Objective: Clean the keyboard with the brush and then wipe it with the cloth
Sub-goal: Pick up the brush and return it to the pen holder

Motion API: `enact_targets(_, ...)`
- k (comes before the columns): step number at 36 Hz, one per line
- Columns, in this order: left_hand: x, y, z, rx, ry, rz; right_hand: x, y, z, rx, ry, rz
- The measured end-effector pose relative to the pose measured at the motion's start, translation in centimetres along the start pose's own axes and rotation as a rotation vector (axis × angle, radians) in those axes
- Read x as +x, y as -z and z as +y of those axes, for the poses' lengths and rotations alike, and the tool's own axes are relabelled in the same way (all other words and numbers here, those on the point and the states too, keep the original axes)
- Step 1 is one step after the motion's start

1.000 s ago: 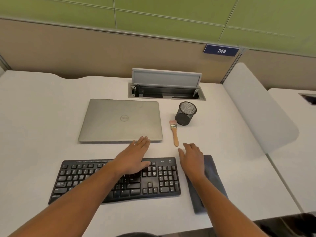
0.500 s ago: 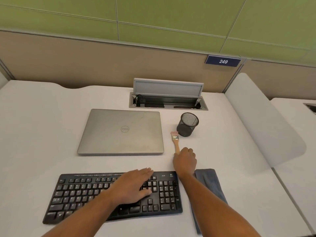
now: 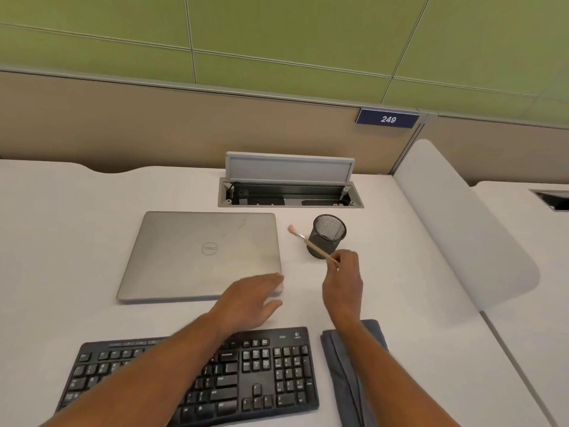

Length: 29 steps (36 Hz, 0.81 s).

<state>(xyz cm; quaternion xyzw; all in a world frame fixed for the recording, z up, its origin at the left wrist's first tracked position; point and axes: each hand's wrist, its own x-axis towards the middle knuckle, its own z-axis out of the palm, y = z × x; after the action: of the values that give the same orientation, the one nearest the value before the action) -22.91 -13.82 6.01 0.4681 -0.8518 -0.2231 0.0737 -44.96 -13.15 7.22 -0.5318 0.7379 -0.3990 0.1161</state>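
A black keyboard lies on the white desk at the near edge, partly hidden under my left forearm. My right hand pinches the wooden handle of a small brush, lifted off the desk with its pink bristles pointing up and left, in front of the mesh cup. My left hand hovers open between the keyboard and the laptop's near right corner, holding nothing. A folded grey cloth lies right of the keyboard, partly under my right forearm.
A closed silver laptop lies beyond the keyboard. A black mesh pen cup stands to its right. Behind them an open cable box is set into the desk. A white divider panel borders the right side.
My right hand has picked the brush up off the desk and tilted it. My left hand has come off the keyboard keys and moved forward toward the laptop.
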Motion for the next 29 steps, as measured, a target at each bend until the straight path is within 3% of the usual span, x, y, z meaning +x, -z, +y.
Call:
enact_targets(5, 4.9, 1.9, 1.2, -0.023, 0.037, 0.084, 3.6, 2.3, -0.6, 0.085, 0.014, 0.116)
enact_targets(15, 13.3, 4.8, 4.2, -0.175, 0.100, 0.169, 8.1, 4.0, 1.2, -0.090, 0.182, 0.209)
enact_targets(19, 15.6, 5.1, 5.1, -0.211, 0.088, 0.139, 9.0, 3.5, 2.1, -0.202, 0.318, 0.189)
enact_targets(29, 19.0, 3.3, 5.5, -0.229, 0.083, 0.017, 9.9, 1.3, 2.8, -0.387, 0.443, 0.012)
